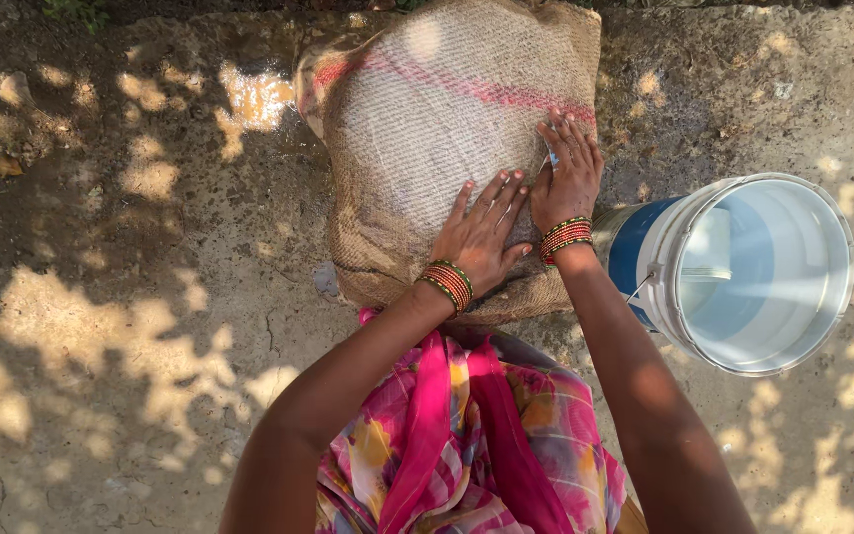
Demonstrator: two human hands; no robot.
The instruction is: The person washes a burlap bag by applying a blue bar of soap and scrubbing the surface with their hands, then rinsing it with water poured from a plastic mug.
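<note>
Coarse brown jute sack (427, 148) with a pink-red woven stripe lies on the cracked earthen ground, at the middle of its far edge. The left hand (481, 237) rests flat on it, fingers spread apart; the right hand (567, 173) presses beside it, fingers together, seemingly pinching a small pale thing too small to identify. Just right of the sack stands an open blue-and-white plastic bucket (753, 272); a sideways elbow could tip it. The loose weave may slip or bunch under the palms. What fills the sack is hidden, the bucket's contents are hard to make out, and the sack's near edge is covered by the wrists.
</note>
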